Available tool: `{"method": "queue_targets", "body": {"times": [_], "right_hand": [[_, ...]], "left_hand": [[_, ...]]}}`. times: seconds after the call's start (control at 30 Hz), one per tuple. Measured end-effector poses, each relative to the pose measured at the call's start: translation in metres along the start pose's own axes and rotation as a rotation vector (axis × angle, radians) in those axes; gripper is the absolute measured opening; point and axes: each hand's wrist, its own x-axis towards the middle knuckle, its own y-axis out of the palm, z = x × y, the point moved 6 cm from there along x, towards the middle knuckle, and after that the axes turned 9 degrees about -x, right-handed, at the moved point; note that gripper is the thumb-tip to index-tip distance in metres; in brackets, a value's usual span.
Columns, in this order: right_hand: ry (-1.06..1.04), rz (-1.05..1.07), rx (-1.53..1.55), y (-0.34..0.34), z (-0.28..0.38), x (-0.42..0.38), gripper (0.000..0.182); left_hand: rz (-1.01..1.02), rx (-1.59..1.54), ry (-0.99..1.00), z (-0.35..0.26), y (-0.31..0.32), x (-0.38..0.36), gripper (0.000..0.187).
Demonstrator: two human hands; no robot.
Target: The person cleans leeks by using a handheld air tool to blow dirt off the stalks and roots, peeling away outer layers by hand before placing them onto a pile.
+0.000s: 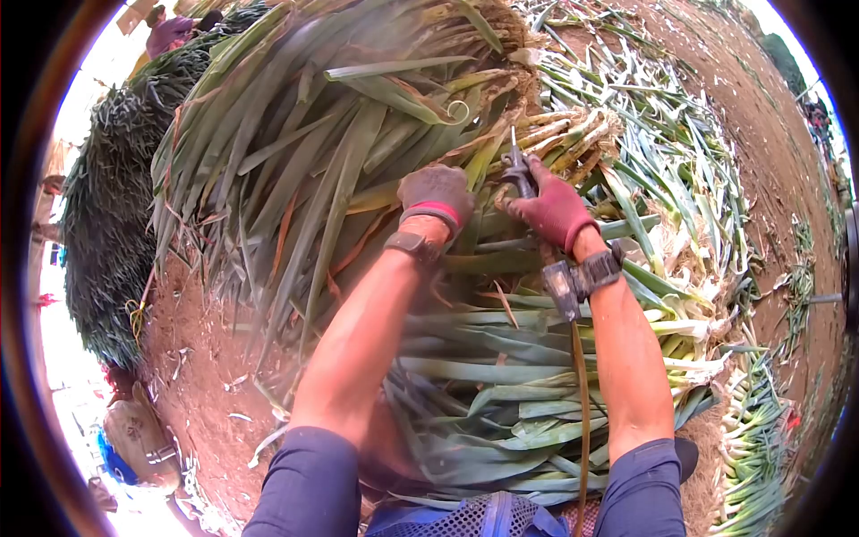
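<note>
My left hand (436, 192), in a dark glove with a pink cuff, is closed on the green leaves of a bunch of leek-like plants. My right hand (557, 204), in a maroon glove, grips a dark spray nozzle (519, 170) whose thin metal tip points up beside the pale stalks (568, 139). A brown hose (582, 403) runs from below that hand down toward my body. The big pile of long leaves (295, 134) lies beyond my left hand. Under my forearms more plants (510, 376) lie with their leaves to the left and white ends to the right.
A tall dark-green heap (116, 206) stands at the left, with a person (168, 34) behind it. Bare soil (210, 358) shows at lower left, near a tan sack-like thing (139, 438). Small bunches (752, 447) lie in a row at lower right. Loose leaves (671, 116) cover ground at upper right.
</note>
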Motion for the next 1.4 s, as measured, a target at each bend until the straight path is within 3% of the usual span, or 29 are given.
{"method": "queue_targets", "body": {"times": [0.07, 0.17, 0.33, 0.37, 0.43, 0.57, 0.63, 0.7, 0.77, 0.83, 0.9, 0.97, 1.0, 1.17, 1.23, 1.3, 1.37, 1.4], "right_hand": [[0.032, -0.008, -0.036, -0.006, -0.002, 0.017, 0.097], [0.049, -0.044, -0.026, -0.003, -0.018, 0.036, 0.094], [-0.097, -0.023, 0.079, 0.002, -0.027, 0.011, 0.093], [-0.177, -0.022, 0.140, 0.005, -0.029, 0.000, 0.089], [-0.095, 0.086, 0.110, -0.016, -0.005, -0.052, 0.097], [-0.178, 0.186, 0.172, -0.012, -0.008, -0.129, 0.101], [-0.208, 0.227, 0.140, -0.020, -0.005, -0.168, 0.101], [-0.168, 0.195, 0.152, -0.033, -0.014, -0.198, 0.103], [-0.157, 0.153, 0.166, -0.043, -0.026, -0.223, 0.104], [-0.293, 0.066, 0.175, -0.058, -0.028, -0.245, 0.104], [-0.247, 0.072, 0.113, -0.079, -0.028, -0.259, 0.103], [0.086, 0.121, 0.230, -0.093, -0.052, -0.262, 0.101], [0.089, 0.040, 0.220, -0.102, -0.056, -0.263, 0.099], [-0.197, -0.164, 0.050, -0.106, -0.076, -0.244, 0.097], [-0.005, -0.060, 0.050, -0.103, -0.081, -0.228, 0.097], [-0.078, -0.143, 0.076, -0.095, -0.091, -0.213, 0.098], [0.011, -0.092, 0.105, -0.086, -0.077, -0.202, 0.100], [-0.110, -0.093, 0.205, -0.072, -0.073, -0.195, 0.101]], "left_hand": [[0.066, 0.012, -0.020, -0.002, 0.003, 0.003, 0.049], [0.039, 0.026, -0.009, -0.006, 0.002, 0.006, 0.040], [0.165, -0.040, -0.139, -0.006, -0.002, 0.011, 0.045], [0.163, -0.042, -0.134, -0.008, -0.003, 0.012, 0.045], [0.196, -0.088, -0.167, -0.003, 0.001, 0.011, 0.051], [0.198, -0.245, -0.171, 0.008, 0.000, -0.006, 0.058], [0.269, -0.396, -0.178, 0.006, 0.002, -0.021, 0.050], [0.383, -0.460, -0.191, -0.005, 0.006, -0.039, 0.061], [0.365, -0.566, -0.137, -0.020, 0.017, -0.049, 0.060], [0.321, -0.558, -0.078, -0.047, 0.026, -0.056, 0.056], [0.395, -0.595, -0.044, -0.073, 0.041, -0.064, 0.056], [0.443, -0.544, 0.061, -0.113, 0.056, -0.084, 0.053], [0.492, -0.491, 0.164, -0.139, 0.066, -0.098, 0.050], [0.499, -0.417, 0.468, -0.236, 0.098, -0.154, 0.041], [0.491, -0.458, 0.542, -0.237, 0.091, -0.155, 0.038], [0.551, -0.625, 0.584, -0.211, 0.079, -0.146, 0.038], [0.595, -0.769, 0.558, -0.173, 0.068, -0.131, 0.051], [0.671, -0.883, 0.500, -0.148, 0.052, -0.126, 0.051]]}}
